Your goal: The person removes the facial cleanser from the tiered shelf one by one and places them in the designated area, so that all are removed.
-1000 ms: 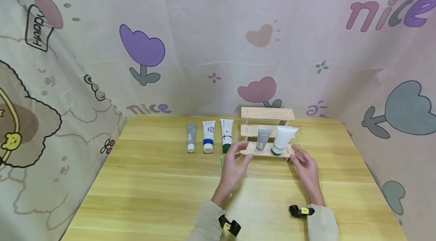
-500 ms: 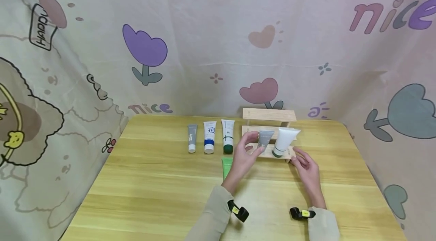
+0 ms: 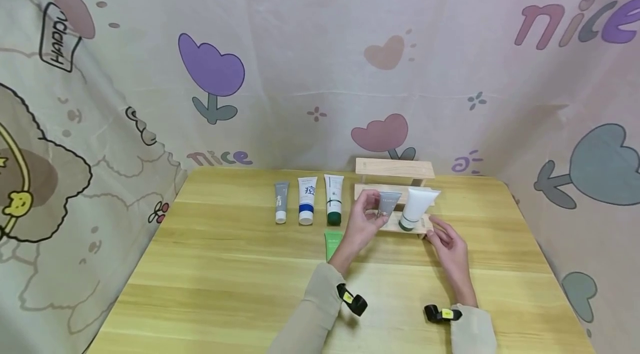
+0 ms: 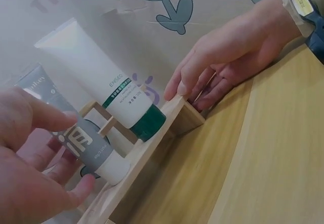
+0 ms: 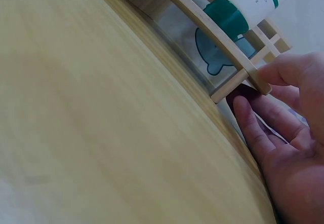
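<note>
A three-tier wooden rack [image 3: 395, 167] stands at the back right of the table. On its lowest tier a grey tube [image 3: 389, 203] stands cap down, leaning slightly. My left hand [image 3: 361, 227] holds this tube from the left, thumb and fingers on either side in the left wrist view. To its right a white tube [image 3: 418, 207] with a green cap [image 4: 148, 123] also stands cap down. My right hand [image 3: 451, 245] pinches the right end of the lowest tier, as the right wrist view shows, with part of the fingers beneath the board.
Left of the rack lie another grey tube [image 3: 281, 202], a white tube with a blue band [image 3: 307, 200] and a white tube with a green cap [image 3: 333, 198]. A green tube [image 3: 332, 243] lies nearer, partly behind my left forearm. A patterned cloth [image 3: 300, 65] hangs behind the table.
My left hand has moved right from the rack's left end to the grey tube and taken hold of it, uncovering more of the green tube. The right hand stays at the rack's end.
</note>
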Tool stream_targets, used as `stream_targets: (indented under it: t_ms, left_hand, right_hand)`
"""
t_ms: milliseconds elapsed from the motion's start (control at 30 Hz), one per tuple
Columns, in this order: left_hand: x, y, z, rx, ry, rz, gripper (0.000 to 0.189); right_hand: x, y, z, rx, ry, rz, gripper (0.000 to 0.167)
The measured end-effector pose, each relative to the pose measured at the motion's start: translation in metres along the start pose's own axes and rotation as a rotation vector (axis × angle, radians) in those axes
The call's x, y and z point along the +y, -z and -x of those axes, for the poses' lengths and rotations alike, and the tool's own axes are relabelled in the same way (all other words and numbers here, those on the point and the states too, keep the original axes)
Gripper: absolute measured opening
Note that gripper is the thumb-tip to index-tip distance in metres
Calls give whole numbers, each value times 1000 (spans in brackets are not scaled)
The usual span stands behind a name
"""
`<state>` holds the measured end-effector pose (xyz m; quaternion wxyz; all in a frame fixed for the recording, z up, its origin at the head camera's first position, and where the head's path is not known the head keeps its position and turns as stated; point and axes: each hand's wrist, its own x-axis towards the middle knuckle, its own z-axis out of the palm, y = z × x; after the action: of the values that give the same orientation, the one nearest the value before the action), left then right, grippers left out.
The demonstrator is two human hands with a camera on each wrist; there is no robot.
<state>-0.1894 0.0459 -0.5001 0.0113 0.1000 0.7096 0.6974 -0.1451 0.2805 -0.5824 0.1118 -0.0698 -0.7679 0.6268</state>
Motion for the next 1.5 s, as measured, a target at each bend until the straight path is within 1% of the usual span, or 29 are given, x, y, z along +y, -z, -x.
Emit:
stream_targets:
  t_ms: [167, 300, 400, 533, 667, 733, 800, 933, 1033, 1100, 1267, 1333, 1433, 1500]
  left_hand:
    - [-2, -2, -2, -18, -20, -12, 45]
    - [-4, -3, -4, -16, -15, -24, 38]
    - [-4, -2, -4, -9, 3, -26, 39]
    - [-5, -1, -2, 0, 0, -12, 40]
    - [-6, 2, 2, 1, -12, -2, 39]
    - [-5, 3, 3, -3, -15, -6, 39]
    - [-4, 6, 4, -7, -21, -12, 39]
    - [-2, 14, 7, -8, -39, -26, 39]
    - [-3, 20, 10, -10, -33, -37, 39]
    - [-2, 23, 13, -3, -24, -33, 39]
    - [-1, 32, 19, 19, -17, 20, 40]
    - [-2, 36, 22, 22, -8, 27, 40]
    - [-2, 43, 26, 36, 20, 28, 41]
    - [-2, 45, 27, 51, 35, 37, 42]
  right_hand:
    - [2, 0, 0, 15, -15, -13, 43]
    - [3, 0, 0, 16, -23, -31, 43]
    - [2, -1, 0, 16, -17, -37, 42]
    - [-5, -1, 2, 9, -17, -43, 42]
    - [-3, 0, 3, 9, -29, -23, 41]
    - [3, 1, 2, 16, -28, -12, 41]
    - [0, 1, 2, 15, -24, -11, 41]
    - [-20, 1, 6, -6, -3, -28, 40]
    - [-31, 1, 9, -13, 7, -15, 40]
    - [-29, 1, 8, -10, -1, -9, 40]
    - [-9, 1, 0, -4, -17, -1, 42]
    - [-5, 1, -1, -6, -12, 1, 42]
    - [-4, 1, -1, -8, -8, -12, 41]
    - [-8, 1, 0, -7, -3, -28, 40]
